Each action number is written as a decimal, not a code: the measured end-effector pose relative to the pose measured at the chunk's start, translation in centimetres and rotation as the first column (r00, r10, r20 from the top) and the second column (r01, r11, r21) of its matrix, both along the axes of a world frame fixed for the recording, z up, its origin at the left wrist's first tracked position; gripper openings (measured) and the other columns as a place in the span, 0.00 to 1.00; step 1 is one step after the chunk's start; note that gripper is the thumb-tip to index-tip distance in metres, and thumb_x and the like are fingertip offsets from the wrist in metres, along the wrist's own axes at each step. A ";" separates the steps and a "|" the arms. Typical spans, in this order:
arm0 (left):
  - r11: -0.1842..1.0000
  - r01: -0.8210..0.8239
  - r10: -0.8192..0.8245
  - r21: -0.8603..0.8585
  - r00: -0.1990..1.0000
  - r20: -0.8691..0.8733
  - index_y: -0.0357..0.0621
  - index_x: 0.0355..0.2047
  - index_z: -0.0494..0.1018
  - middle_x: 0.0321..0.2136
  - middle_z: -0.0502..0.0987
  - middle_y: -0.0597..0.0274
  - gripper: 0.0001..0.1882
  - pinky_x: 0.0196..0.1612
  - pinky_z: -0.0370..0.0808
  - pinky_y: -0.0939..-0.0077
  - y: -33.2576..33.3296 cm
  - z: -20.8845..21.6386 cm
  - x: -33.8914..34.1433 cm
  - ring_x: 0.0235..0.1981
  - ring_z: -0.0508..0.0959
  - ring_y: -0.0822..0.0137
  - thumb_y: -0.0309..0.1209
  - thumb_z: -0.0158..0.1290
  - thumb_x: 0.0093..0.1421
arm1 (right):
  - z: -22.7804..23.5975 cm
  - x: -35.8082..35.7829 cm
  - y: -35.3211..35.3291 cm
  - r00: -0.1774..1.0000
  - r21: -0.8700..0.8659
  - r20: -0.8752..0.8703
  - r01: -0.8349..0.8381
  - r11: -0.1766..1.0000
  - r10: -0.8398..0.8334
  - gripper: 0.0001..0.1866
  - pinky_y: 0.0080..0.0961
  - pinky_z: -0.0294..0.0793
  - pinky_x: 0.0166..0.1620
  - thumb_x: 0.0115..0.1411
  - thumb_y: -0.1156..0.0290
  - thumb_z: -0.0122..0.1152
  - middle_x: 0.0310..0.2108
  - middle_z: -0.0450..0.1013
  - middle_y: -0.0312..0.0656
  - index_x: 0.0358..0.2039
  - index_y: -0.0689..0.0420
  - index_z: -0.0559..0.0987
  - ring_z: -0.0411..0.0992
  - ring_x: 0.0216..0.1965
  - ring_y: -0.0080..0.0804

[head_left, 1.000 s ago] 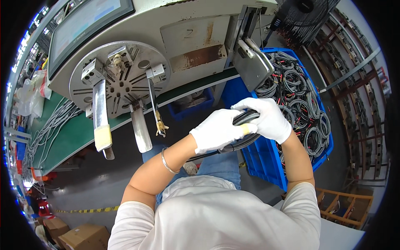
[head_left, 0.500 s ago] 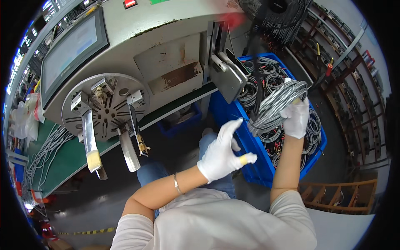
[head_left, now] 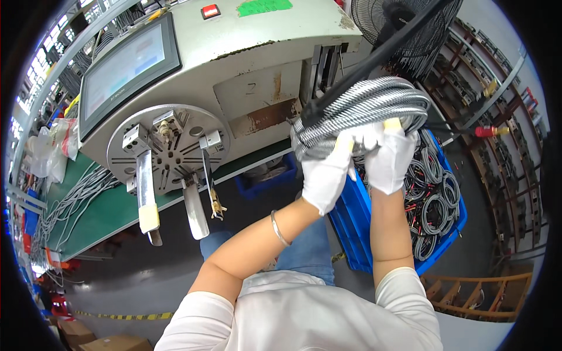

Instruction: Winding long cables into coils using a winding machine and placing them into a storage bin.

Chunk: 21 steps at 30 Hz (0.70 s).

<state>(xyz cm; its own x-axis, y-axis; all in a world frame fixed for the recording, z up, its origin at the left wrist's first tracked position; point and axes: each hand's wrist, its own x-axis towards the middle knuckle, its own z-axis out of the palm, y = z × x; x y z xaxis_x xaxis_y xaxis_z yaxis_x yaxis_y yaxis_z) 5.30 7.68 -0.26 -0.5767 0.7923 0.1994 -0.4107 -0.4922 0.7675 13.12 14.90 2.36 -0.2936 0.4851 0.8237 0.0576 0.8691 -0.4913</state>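
Both my white-gloved hands hold a thick coil of grey braided cable (head_left: 363,108) up in front of me, at the right of the machine. My left hand (head_left: 328,178) grips the coil's lower left side, its fingers partly hidden behind the strands. On the lower right side my right hand (head_left: 389,158) is closed round the cable, close beside the left one. A black cable end crosses the coil, and a red-and-gold connector (head_left: 492,131) sticks out to the right. Below the coil a blue crate (head_left: 351,225) holds many smaller coils of grey cable (head_left: 436,213) with red and black ends.
At the left stands a winding machine with a round slotted metal plate (head_left: 170,155), protruding metal arms and a touchscreen (head_left: 129,70). Loose grey cables (head_left: 88,196) lie on the green bench (head_left: 114,219). A black fan (head_left: 404,29) and shelving (head_left: 486,123) stand at the back right.
My left hand has moved up and right from open air and taken hold of the coil. The coil has risen leftward and turned in my right hand. The view has shifted slightly.
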 end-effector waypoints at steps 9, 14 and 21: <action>0.986 -0.154 0.138 -0.070 0.970 -0.201 0.40 0.26 0.71 0.16 0.71 0.66 0.09 0.15 0.66 0.84 6.6 0.4 -6.8 0.12 0.70 0.76 0.30 0.55 0.59 | -0.2 -4.9 9.4 0.997 -0.154 0.032 0.073 0.985 -0.069 0.11 0.25 0.65 0.24 0.57 0.72 0.57 0.15 0.72 0.39 0.21 0.64 0.76 0.69 0.17 0.25; 0.918 -0.375 0.289 -0.126 0.854 -0.432 0.39 0.24 0.70 0.16 0.71 0.66 0.10 0.16 0.66 0.83 8.1 -0.6 -8.9 0.13 0.70 0.77 0.30 0.56 0.58 | -3.6 -8.0 11.8 0.990 -0.307 -0.122 0.026 0.951 -0.066 0.12 0.26 0.64 0.23 0.56 0.70 0.58 0.12 0.69 0.42 0.19 0.63 0.76 0.67 0.15 0.25; 0.907 -0.413 0.339 -0.087 0.835 -0.433 0.40 0.24 0.70 0.16 0.70 0.68 0.09 0.18 0.67 0.82 9.8 -2.1 -9.8 0.13 0.68 0.78 0.29 0.57 0.57 | -4.7 -8.8 12.9 0.982 -0.257 -0.176 0.025 0.966 -0.072 0.12 0.25 0.63 0.23 0.56 0.69 0.59 0.13 0.69 0.38 0.21 0.64 0.76 0.63 0.16 0.20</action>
<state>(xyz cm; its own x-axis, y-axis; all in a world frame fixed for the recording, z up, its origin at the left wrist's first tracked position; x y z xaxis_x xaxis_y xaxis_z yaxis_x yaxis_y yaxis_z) -4.49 17.43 -2.37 -0.7361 0.5732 0.3600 0.1392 -0.3923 0.9092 4.28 27.79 -2.35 -0.1211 0.6942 0.7095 -0.0141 0.7135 -0.7005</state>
